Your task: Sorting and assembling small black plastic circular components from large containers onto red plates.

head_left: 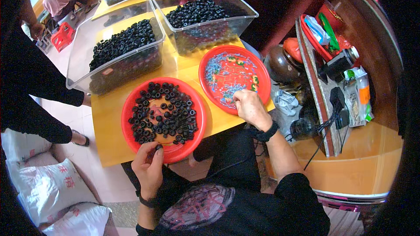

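Note:
My left hand (148,166) is at the near edge of a round red tray (200,118), pinching a small black ring-shaped piece (158,147) between thumb and forefinger. Many similar black pieces lie spread over that tray. My right hand (253,108) is over the near right part of a second red tray (265,83), which has a printed pattern and many tiny bluish beads scattered on it. Its fingertips are pressed together and point down at the beads. Whatever lies between them is hidden or too small to make out.
Two see-through plastic bins (78,67) (214,28) of black pieces stand on the yellow table (103,118) behind the trays. A brown shelf (317,100) with a jar, cables and packets is at right. White sacks (57,188) lie at left, near another person's legs (39,118).

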### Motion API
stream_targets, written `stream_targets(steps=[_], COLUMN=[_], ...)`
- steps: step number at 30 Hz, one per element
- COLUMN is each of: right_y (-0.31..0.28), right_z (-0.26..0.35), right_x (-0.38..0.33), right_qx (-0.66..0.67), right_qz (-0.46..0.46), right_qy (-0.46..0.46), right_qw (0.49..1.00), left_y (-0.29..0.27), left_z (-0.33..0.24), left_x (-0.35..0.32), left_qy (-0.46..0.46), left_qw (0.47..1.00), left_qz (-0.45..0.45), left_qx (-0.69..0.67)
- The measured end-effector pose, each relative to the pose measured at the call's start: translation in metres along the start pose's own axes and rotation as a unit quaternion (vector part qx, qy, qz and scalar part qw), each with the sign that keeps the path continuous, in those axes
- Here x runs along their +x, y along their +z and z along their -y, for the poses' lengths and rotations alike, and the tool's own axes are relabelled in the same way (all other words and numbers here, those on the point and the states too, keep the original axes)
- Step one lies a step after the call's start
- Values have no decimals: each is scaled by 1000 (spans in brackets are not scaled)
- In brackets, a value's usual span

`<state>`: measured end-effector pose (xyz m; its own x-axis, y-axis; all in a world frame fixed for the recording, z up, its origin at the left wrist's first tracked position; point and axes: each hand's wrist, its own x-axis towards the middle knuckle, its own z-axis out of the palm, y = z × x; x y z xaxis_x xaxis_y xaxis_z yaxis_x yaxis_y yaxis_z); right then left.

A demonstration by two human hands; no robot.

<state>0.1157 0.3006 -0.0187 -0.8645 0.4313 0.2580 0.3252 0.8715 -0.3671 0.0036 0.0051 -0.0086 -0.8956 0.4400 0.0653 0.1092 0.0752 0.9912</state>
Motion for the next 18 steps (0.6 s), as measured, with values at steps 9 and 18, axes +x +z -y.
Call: stream_targets(steps=[9, 18], right_y=[-1, 1], right_z=[1, 1], right_x=[3, 7], right_qx=[-5, 19], right_qz=[2, 14], right_qy=[-16, -7], right_qw=[1000, 1000], left_y=[1, -1], left_z=[-6, 3], left_x=[-2, -3], left_qy=[-13, -10], left_qw=[998, 998], left_qz=[8, 21], left_qx=[-62, -50])
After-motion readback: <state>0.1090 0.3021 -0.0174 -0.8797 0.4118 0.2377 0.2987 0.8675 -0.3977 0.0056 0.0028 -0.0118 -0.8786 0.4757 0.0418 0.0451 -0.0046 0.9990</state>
